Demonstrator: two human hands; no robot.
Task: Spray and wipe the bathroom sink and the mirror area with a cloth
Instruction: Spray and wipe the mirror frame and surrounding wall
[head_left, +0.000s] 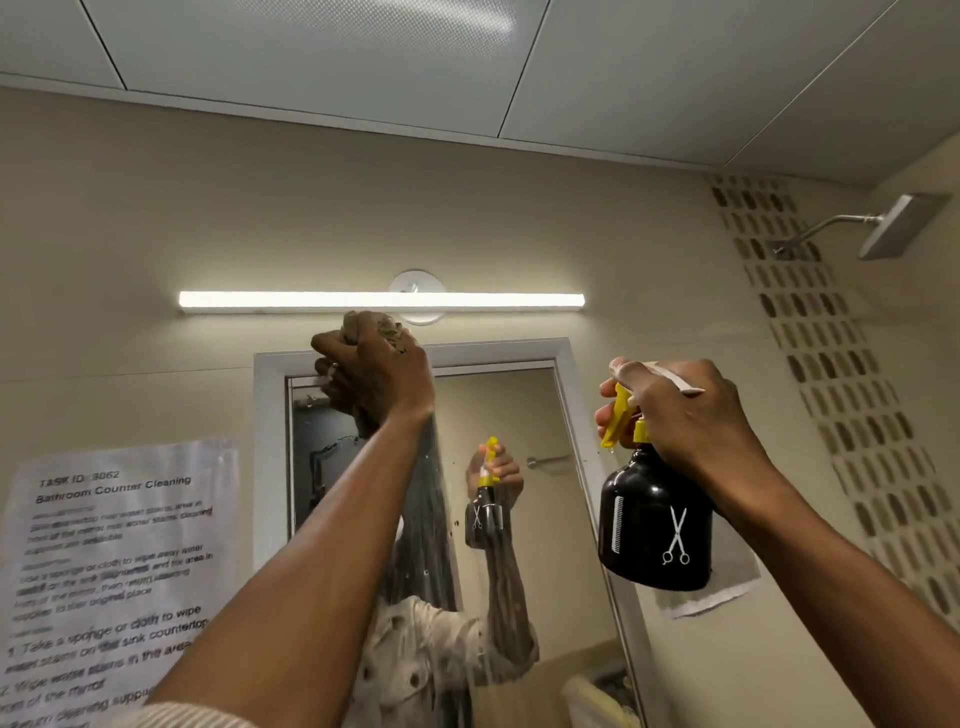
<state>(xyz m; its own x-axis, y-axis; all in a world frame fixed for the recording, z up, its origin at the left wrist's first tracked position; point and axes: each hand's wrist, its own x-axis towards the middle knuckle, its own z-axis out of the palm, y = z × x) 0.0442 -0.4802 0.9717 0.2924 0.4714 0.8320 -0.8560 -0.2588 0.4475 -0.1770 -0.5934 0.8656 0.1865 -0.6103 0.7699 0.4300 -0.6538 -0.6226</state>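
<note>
We have the crumpled grey-brown cloth (371, 327) bunched in our left hand (371, 379), fingers curled round it, pressed at the top edge of the white-framed rectangular wall mirror (524, 415); our right hand (685, 415) grips the glossy black plastic spray bottle (655, 525), a finger on its yellow trigger, held off to the mirror's right; risk: a stray squeeze could wet the taped paper instruction sheet (114, 561); the smooth bottle may slip; the sink is out of view.

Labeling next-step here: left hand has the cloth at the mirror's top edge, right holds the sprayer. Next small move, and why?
Probably drag the cloth down across the mirror. The left hand grips it bunched at the top frame, specks show on the glass lower down, and the right hand holds the spray bottle off to the side, clear of that path.
</note>
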